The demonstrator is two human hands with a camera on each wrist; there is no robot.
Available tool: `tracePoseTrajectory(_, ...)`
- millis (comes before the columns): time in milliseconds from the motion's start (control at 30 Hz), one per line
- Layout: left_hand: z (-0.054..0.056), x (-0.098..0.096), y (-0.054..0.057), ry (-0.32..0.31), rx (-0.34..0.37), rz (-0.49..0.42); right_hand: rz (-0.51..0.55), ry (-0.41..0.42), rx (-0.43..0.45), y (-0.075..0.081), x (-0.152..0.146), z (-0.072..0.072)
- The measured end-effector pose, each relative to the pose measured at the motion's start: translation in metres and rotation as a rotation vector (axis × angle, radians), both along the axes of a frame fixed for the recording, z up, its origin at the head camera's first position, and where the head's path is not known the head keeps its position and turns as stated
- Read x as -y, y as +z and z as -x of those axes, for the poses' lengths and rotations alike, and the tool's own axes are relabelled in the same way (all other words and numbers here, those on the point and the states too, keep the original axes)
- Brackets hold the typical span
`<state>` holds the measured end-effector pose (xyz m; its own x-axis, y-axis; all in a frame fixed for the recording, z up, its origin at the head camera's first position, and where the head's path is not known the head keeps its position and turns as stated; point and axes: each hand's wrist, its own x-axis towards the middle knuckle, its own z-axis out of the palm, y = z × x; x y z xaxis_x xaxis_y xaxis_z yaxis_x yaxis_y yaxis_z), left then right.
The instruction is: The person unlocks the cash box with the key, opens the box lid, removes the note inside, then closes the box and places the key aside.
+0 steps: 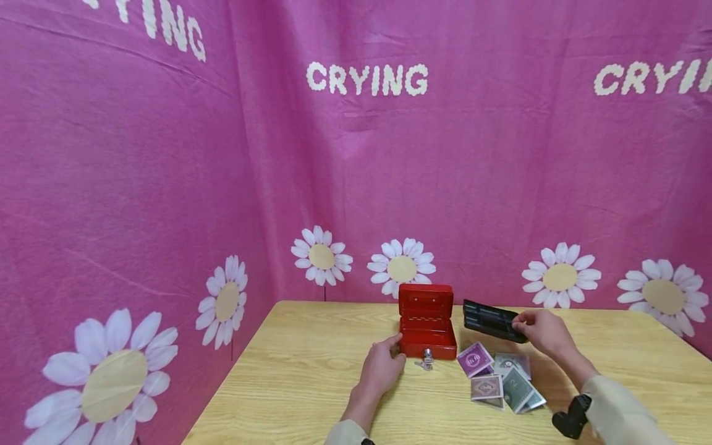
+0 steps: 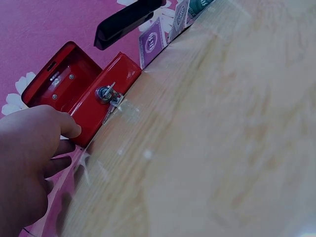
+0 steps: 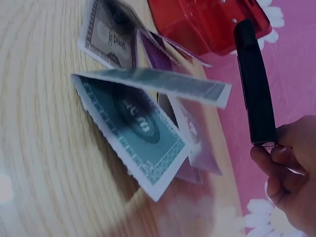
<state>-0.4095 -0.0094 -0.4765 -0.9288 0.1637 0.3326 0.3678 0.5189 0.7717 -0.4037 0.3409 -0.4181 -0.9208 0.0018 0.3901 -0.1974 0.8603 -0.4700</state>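
A small red cash box [image 1: 414, 350] stands on the table with its lid [image 1: 426, 301] raised. Keys [image 1: 427, 364] hang from the lock on its front. My left hand [image 1: 379, 366] is at the box's left side, fingertips touching it, the other fingers loosely bent in the left wrist view. To the right of the box, my right hand [image 1: 542, 330] pinches the right end of a black compartment tray [image 1: 486, 322], which is tilted and held above the table. In the right wrist view the tray [image 3: 256, 94] shows edge-on, with thumb and fingers at its near end.
Folded play-money notes lie in front of the tray: a purple note [image 1: 474, 360], a brown note [image 1: 486, 388], a green note [image 1: 517, 389] and a grey note [image 1: 512, 364]. The wooden table [image 1: 300, 371] meets a pink curtain [image 1: 473, 185] with flowers behind and at left.
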Motion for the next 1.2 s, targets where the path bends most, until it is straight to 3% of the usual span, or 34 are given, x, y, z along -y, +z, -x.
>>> tracePoseTrajectory(167, 0.001, 0.000, 0.000, 0.000, 0.001, 0.002, -0.011, 0.041, -0.049, 0.002, 0.011, 0.001)
tracePoseTrajectory(667, 0.002, 0.006, -0.001, -0.001, 0.013, 0.000, -0.031, 0.125, -0.041, 0.016, 0.050, -0.003)
tracePoseTrajectory(1200, 0.002, 0.001, -0.001, -0.011, 0.028, -0.010, -0.016, 0.104, 0.023, 0.015, 0.103, 0.009)
